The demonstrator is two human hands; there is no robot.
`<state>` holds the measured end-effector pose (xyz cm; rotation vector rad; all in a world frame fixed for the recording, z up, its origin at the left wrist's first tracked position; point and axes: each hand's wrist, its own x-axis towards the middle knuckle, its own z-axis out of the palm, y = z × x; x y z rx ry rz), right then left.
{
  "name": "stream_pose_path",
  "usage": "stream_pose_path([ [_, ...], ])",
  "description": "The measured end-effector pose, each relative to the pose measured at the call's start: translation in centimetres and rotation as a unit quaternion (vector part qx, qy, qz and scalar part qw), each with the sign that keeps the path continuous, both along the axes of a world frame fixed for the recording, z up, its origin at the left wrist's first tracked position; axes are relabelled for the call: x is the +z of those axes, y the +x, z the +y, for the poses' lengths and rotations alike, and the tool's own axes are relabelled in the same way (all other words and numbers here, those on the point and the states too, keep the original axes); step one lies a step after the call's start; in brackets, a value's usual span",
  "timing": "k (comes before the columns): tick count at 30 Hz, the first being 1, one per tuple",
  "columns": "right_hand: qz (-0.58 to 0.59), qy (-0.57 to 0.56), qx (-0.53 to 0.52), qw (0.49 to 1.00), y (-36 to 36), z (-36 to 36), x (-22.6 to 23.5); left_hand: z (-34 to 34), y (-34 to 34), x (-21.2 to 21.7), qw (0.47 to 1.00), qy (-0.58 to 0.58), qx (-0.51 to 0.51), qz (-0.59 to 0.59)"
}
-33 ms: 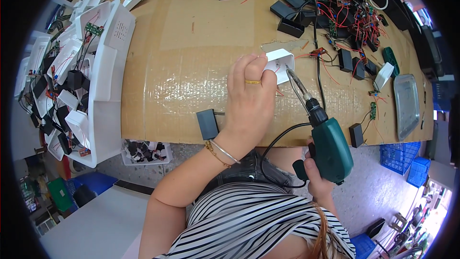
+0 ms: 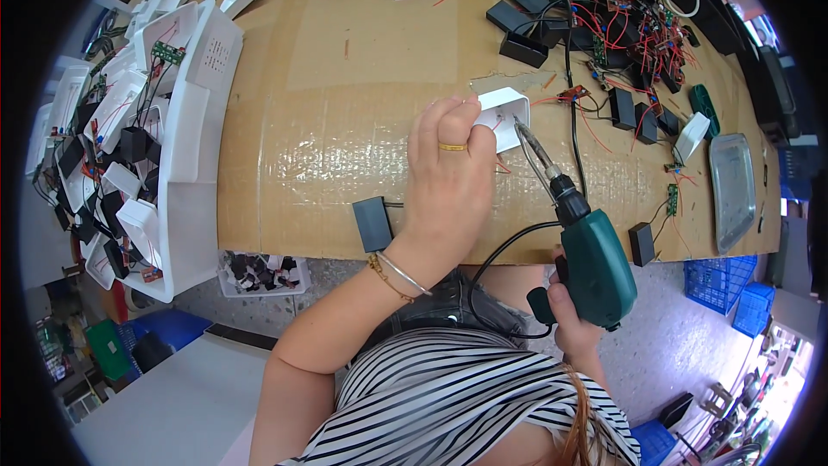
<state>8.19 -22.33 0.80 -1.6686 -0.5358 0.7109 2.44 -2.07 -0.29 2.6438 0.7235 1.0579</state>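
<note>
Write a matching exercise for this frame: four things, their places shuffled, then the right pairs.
Things:
1. White bin
2. Green corded tool
3. Shallow tray
4. White housing

Places:
A. On the cardboard, toward its right end
B. In the left hand
C. Left of the cardboard
D. In the right hand

Pairs: 1-C, 2-D, 3-A, 4-B

White case (image 2: pixel 498 105) partly hidden by the left hand (image 2: pixel 453 164)
The green soldering tool (image 2: pixel 601 267) hides some fingers of the right hand (image 2: pixel 573 324).
</note>
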Motion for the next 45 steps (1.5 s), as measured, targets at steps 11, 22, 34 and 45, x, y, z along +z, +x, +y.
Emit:
stream_pose_path([
  [11, 0.017, -0.019, 0.003, 1.0, 0.8, 0.4, 0.2, 0.2, 0.2, 0.0, 1.0, -0.002, -0.003, 0.0],
  [22, 0.027, -0.021, -0.011, 0.999, 1.3, 0.5, 0.4, 0.0, 0.3, 0.5, 1.0, 0.003, 0.003, 0.013],
  [34, 0.037, -0.021, 0.007, 0.999, 1.6, 0.7, 0.6, -0.2, 0.3, 0.6, 1.0, -0.018, 0.012, 0.022],
  [45, 0.017, -0.031, 0.014, 0.999, 1.8, 0.7, 0.8, -0.2, 0.4, 0.7, 1.0, -0.007, 0.015, 0.02],
])
